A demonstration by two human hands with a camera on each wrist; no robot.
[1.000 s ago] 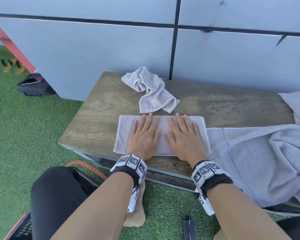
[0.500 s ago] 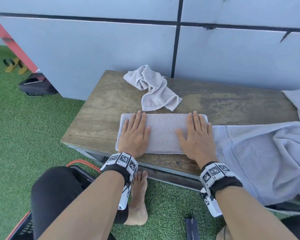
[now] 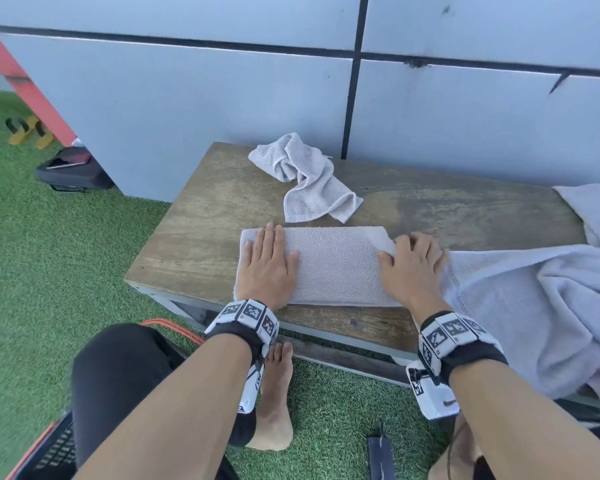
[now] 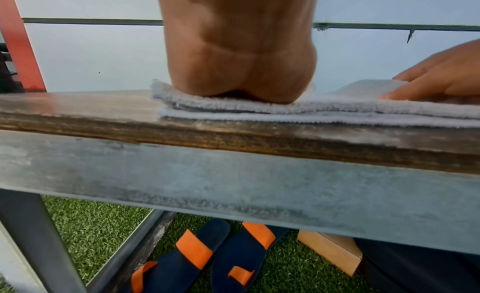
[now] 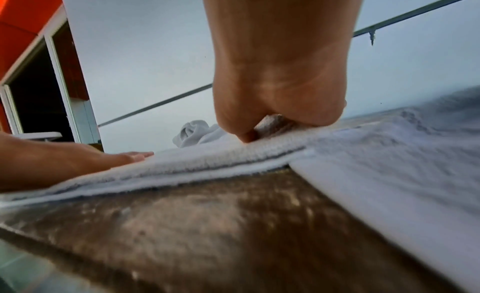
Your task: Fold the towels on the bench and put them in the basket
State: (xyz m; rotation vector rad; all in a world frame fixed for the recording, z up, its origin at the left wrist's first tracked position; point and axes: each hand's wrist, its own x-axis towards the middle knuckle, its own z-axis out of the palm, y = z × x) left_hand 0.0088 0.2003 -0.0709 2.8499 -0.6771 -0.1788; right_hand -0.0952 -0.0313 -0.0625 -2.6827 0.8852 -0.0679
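Folded towel [image 3: 333, 265] lay on the bench [image 3: 194, 244]; left hand [image 3: 265, 268] pressed flat, fingers straight, on its left end, while right hand [image 3: 411, 268] pinched and lifted its right edge

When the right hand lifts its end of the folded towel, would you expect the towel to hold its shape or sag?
Probably sag: the folded towel is soft terry in loose layers, already bending upward where the right hand grips its end. It likely weighs little, as one corner rises easily. The left hand pressing flat on the other end should stop it sliding on the bench.
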